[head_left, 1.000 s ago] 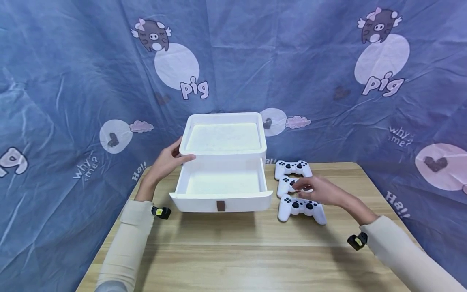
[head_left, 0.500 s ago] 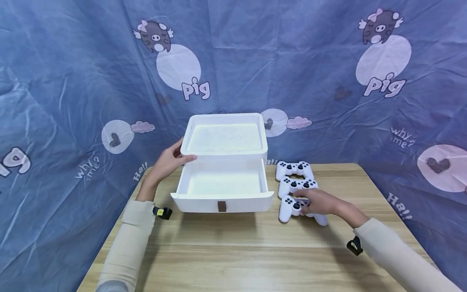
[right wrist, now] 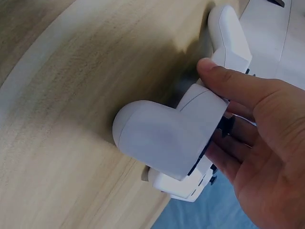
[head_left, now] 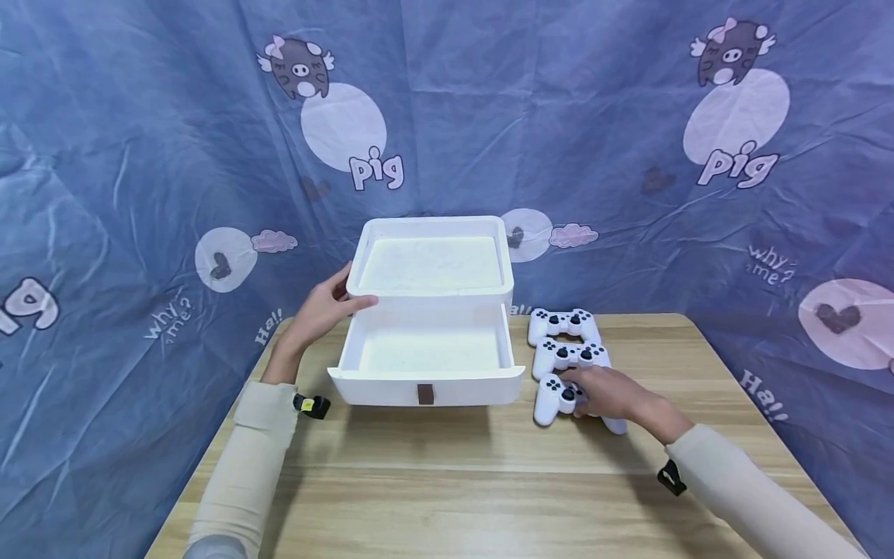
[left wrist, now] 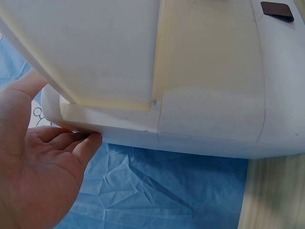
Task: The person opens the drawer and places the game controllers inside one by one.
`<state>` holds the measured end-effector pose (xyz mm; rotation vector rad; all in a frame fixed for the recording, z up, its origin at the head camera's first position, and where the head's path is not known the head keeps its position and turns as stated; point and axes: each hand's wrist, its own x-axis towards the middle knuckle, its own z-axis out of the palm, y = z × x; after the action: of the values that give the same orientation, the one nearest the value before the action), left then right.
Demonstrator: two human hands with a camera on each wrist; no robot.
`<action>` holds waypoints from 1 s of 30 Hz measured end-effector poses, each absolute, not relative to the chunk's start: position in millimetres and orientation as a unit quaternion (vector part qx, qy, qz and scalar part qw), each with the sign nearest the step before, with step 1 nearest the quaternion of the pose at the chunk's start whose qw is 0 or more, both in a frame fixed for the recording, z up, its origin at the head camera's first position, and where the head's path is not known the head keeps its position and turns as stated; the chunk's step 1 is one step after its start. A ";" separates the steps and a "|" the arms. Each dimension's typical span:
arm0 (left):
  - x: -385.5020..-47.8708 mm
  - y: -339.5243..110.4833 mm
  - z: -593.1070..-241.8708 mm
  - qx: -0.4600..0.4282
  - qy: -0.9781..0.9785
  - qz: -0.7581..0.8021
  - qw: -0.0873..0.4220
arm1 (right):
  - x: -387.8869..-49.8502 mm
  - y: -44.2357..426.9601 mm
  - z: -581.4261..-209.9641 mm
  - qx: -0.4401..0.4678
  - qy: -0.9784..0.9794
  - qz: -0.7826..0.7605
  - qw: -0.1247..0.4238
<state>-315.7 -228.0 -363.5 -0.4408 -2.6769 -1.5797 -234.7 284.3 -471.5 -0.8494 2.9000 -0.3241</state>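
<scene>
A white drawer box (head_left: pixel 447 293) with a shallow tray top stands at the back of the table, its drawer (head_left: pixel 373 392) pulled out toward me. My left hand (head_left: pixel 320 314) grips the box's left front corner, thumb near the upper rim and fingers along the side, as the left wrist view also shows. On the right, three white game controllers lie in a column. My right hand (head_left: pixel 606 392) pinches the nearest game controller (head_left: pixel 550 402); in the right wrist view the thumb lies on the controller's edge (right wrist: pixel 202 107) and the fingers reach behind it. The hand hides the controller's middle.
Just behind the held one lies the middle controller (head_left: pixel 543 361), and beyond that the far controller (head_left: pixel 536 332). A brown pull tab (head_left: pixel 425 394) sits on the drawer front. Blue printed cloth (head_left: pixel 447 140) hangs behind the wooden table (head_left: pixel 433 497).
My right hand has come down from above the middle controller, toward me, and taken hold of the nearest controller. My left hand stays at the box corner.
</scene>
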 end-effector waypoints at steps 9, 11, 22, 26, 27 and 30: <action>-317.8 -228.1 -364.7 -0.134 -0.853 -0.505 -0.001 | -235.4 284.1 -469.9 -0.290 0.951 -0.101 0.047; -318.3 -228.3 -364.5 -0.134 -0.852 -0.506 -0.001 | -237.5 284.9 -469.2 -0.299 0.947 -0.103 0.044; -318.8 -229.4 -363.5 -0.135 -0.851 -0.508 -0.003 | -242.1 287.5 -461.1 -0.304 0.947 -0.089 0.048; -318.7 -229.7 -363.3 -0.137 -0.851 -0.508 -0.004 | -239.6 286.4 -447.9 -0.299 0.949 -0.089 0.040; -318.8 -229.8 -363.3 -0.137 -0.851 -0.507 -0.004 | -239.4 286.2 -444.2 -0.294 0.951 -0.091 0.039; -319.1 -230.0 -363.6 -0.138 -0.850 -0.508 -0.002 | -240.3 286.2 -433.2 -0.291 0.952 -0.090 0.028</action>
<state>-319.1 -230.0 -363.6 -0.4355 -2.6750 -1.5972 -240.3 286.2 -433.2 -0.8976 2.9383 -0.2774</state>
